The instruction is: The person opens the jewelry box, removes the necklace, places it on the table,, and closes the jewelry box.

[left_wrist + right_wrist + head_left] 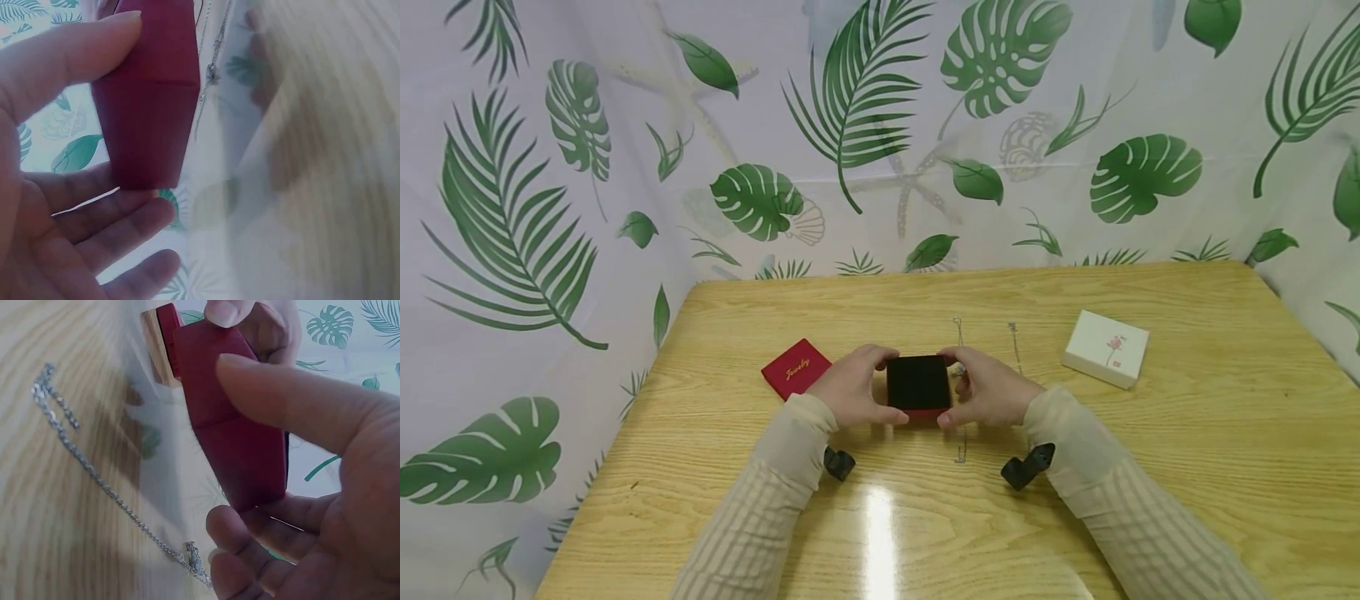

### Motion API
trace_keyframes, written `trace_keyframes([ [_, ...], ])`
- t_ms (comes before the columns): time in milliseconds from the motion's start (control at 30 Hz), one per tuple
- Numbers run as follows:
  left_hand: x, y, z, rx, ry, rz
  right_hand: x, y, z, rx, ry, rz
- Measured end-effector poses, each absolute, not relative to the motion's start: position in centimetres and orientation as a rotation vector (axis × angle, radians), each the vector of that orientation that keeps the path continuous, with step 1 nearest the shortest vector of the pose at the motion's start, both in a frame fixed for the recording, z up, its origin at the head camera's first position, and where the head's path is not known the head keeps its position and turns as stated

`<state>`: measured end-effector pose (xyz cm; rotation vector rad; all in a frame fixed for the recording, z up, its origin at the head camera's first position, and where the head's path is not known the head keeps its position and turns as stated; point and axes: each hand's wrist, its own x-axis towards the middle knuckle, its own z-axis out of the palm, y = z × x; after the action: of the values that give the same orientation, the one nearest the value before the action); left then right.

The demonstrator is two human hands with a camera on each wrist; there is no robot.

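Between both hands is a small red jewelry box base [919,385] with a black padded inside, held just above or on the table; which one I cannot tell. My left hand [852,387] grips its left side, thumb at the near edge and fingers toward the far edge. On the opposite side my right hand [990,389] grips it the same way. The red lid [793,367] with gold "Jewelry" lettering lies beside my left hand, partly covered by it. A silver chain [103,481] lies on the wood under my right hand, its middle hidden in the head view.
Another thin silver chain [1015,343] lies to the right of the first, partly behind my right hand. A white box [1093,342] with a pink flower stands farther right on the wooden table [1225,467]. Leaf-patterned cloth [880,242] hangs behind the table and at its sides.
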<state>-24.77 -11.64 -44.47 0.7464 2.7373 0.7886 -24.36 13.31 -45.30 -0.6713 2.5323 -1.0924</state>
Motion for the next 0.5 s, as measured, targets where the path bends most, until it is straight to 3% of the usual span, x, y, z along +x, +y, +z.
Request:
trace_keyframes([
  [267,-24.9,-12.9,-43.2,0.694,2.819,0.748,-24.4,13.6,-45.3,-0.572,2.532,-1.157],
  [500,-25.4,-16.2,-41.8,0.369,2.947,0.76,-24.3,13.8,-44.9,-0.569,2.508,-1.159],
])
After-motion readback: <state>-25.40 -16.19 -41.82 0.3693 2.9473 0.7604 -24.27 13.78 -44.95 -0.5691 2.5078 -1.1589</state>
